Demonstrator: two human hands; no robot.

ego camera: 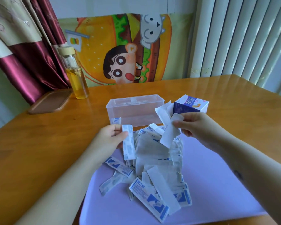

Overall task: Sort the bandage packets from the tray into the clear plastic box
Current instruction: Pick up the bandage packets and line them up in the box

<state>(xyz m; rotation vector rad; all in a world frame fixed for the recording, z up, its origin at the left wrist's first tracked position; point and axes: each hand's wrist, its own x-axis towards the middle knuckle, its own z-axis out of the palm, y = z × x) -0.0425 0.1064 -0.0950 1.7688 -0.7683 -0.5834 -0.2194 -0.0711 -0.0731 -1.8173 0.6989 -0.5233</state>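
A heap of white-and-blue bandage packets [157, 169] lies on a pale lilac tray [209, 184] in front of me. Behind it stands the clear plastic box [135, 109], open on top, with one packet [116, 120] visible at its bottom left. My left hand [111, 138] pinches a single upright packet [128, 142] just before the box. My right hand [195, 125] grips a small bunch of white packets [169, 129] above the heap, at the box's right front corner.
A blue-and-white bandage carton [191, 105] stands right of the box. At the back left are a glass bottle of yellow liquid [76, 73] and a brown wooden tray [50, 102]. The wooden table [39, 143] meets a cartoon cloth and curtain behind.
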